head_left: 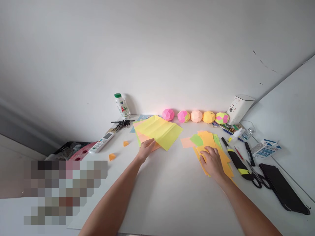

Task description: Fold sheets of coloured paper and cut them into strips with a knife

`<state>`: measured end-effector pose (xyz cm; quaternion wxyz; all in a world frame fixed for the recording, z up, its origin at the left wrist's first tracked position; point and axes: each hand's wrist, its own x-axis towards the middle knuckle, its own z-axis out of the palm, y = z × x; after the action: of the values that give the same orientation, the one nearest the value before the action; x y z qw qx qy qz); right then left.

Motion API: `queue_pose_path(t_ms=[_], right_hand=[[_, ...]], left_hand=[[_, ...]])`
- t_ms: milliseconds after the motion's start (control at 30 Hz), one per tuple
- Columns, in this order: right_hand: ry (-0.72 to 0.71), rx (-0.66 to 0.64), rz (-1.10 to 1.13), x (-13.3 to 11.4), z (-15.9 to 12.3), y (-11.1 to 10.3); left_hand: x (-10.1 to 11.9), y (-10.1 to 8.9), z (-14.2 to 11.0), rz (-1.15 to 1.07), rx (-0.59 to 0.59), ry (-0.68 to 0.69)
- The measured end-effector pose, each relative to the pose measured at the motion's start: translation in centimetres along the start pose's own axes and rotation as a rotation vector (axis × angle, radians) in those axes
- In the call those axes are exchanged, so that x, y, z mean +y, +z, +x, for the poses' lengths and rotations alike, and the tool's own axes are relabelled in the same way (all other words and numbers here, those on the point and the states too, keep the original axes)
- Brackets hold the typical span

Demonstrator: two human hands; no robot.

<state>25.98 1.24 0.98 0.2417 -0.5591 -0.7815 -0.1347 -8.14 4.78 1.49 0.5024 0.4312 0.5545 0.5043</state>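
Note:
My left hand lies at the near corner of the yellow sheet of paper, fingers stretched out and touching it. Fold creases run across this sheet. Beneath it, orange and pink paper peeks out on the left. On the right, my right hand rests with bent, spread fingers over a loose pile of orange paper pieces. A green paper piece and a pale pink one stick out of that pile's left side.
Several faceted paper balls line the wall. Two small orange paper pieces lie left, near a remote control, keys and a bottle. A utility knife, scissors and a phone are at right.

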Motion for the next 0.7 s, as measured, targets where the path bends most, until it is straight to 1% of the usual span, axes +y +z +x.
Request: queue_pose_path(t_ms=[67, 167, 233, 300, 400, 433, 500, 533, 600, 700], right_hand=[[-0.001, 0.000, 0.000, 0.0, 0.0, 0.1], [-0.001, -0.001, 0.002, 0.0, -0.1, 0.1], [-0.001, -0.003, 0.005, 0.0, -0.1, 0.1], [-0.001, -0.006, 0.011, 0.0, -0.1, 0.2], [-0.002, -0.010, 0.021, 0.0, -0.1, 0.2], [-0.002, -0.012, 0.025, 0.0, -0.1, 0.2], [-0.002, -0.014, 0.034, 0.0, -0.1, 0.2], [-0.002, -0.014, 0.040, 0.0, -0.1, 0.2], [-0.002, -0.012, 0.056, 0.0, -0.1, 0.1], [-0.004, -0.006, 0.095, -0.1, -0.1, 0.0]], left_hand=[[0.0, -0.1, 0.2, -0.055, -0.011, -0.010], [0.1, -0.5, 0.7, -0.164, 0.015, -0.025], [0.2, -0.5, 1.0, -0.244, 0.007, -0.024], [0.4, -0.2, 1.0, -0.413, -0.065, -0.049], [0.3, 0.7, 0.5, -0.708, -0.227, -0.135], [0.2, 1.1, 0.3, -0.754, -0.263, -0.161], [-0.1, 1.7, 0.1, -0.732, -0.290, -0.184], [-0.3, 1.9, 0.1, -0.696, -0.281, -0.176], [-0.4, 2.1, 0.1, -0.580, -0.202, -0.099], [0.2, 1.6, 0.0, -0.430, 0.006, 0.052]])
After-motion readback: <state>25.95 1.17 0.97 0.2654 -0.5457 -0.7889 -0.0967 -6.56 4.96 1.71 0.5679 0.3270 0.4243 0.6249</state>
